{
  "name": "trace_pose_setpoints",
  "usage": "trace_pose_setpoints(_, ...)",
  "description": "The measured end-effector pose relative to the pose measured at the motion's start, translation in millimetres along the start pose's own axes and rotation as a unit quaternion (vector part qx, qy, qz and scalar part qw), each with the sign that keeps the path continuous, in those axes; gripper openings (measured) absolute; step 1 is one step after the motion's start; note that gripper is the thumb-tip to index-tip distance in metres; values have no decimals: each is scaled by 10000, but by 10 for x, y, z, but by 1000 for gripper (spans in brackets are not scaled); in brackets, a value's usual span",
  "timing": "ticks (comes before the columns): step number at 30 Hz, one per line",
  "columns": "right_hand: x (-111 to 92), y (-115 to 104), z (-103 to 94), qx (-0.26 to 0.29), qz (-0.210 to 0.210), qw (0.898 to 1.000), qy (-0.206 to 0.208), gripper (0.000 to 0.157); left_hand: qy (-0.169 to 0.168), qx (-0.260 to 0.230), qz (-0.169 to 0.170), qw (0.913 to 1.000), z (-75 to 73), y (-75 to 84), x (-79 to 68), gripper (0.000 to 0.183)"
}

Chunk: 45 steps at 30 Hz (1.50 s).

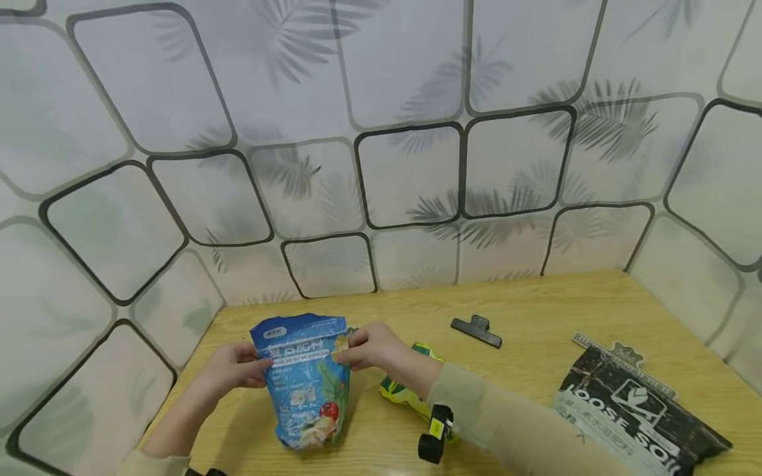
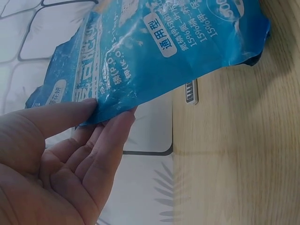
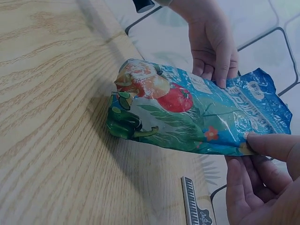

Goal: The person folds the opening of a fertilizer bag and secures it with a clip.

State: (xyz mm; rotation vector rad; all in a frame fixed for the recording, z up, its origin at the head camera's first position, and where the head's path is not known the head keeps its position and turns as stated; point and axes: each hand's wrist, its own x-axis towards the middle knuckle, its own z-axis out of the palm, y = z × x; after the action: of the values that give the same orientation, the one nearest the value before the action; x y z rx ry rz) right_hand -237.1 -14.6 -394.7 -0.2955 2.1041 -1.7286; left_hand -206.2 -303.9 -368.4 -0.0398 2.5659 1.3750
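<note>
A blue fertilizer bag (image 1: 305, 390) with pictures of vegetables stands upright in front of me, held by both side edges. My left hand (image 1: 233, 370) pinches its left edge between thumb and fingers, a little below the top. On the opposite edge, at about the same height, my right hand (image 1: 375, 347) pinches the bag. In the right wrist view, tomato and green pepper prints show near the bottom of the bag (image 3: 173, 103). Whether its base touches the table cannot be made out. Beneath the right forearm lies a yellow-green packet (image 1: 405, 395), partly hidden.
A black bag clip (image 1: 478, 330) lies farther back on the wooden table (image 1: 536, 311). At the right is a black-and-white LOOSE SOIL bag (image 1: 631, 410) with a clip (image 1: 628, 357) along its top. Another patterned clip (image 3: 191, 201) lies behind the blue bag. Patterned walls enclose the table.
</note>
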Motion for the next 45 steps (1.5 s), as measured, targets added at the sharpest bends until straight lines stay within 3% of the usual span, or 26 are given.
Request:
trace_pose_setpoints(7, -11, -26, 0, -33, -85, 9999, 108, 35, 81, 41, 47, 9999, -16, 22, -1, 22)
trace_pose_setpoints(13, -6, -48, -14, -23, -113, 9999, 113, 37, 26, -5, 103, 9999, -43, 59, -14, 33)
trace_pose_setpoints(19, -10, -49, -14, -59, -212, 9996, 167, 34, 26, 165, 152, 9997, -61, 65, -40, 26)
trace_pose_setpoints(28, -52, -48, -23, -256, -440, 9986, 127, 45, 66, 218, 269, 9994, -61, 63, -62, 23)
trace_pose_setpoints(45, -66, -80, -34, -666, -661, 9951, 314, 29, 156, 77, 187, 9997, -51, 86, -53, 26)
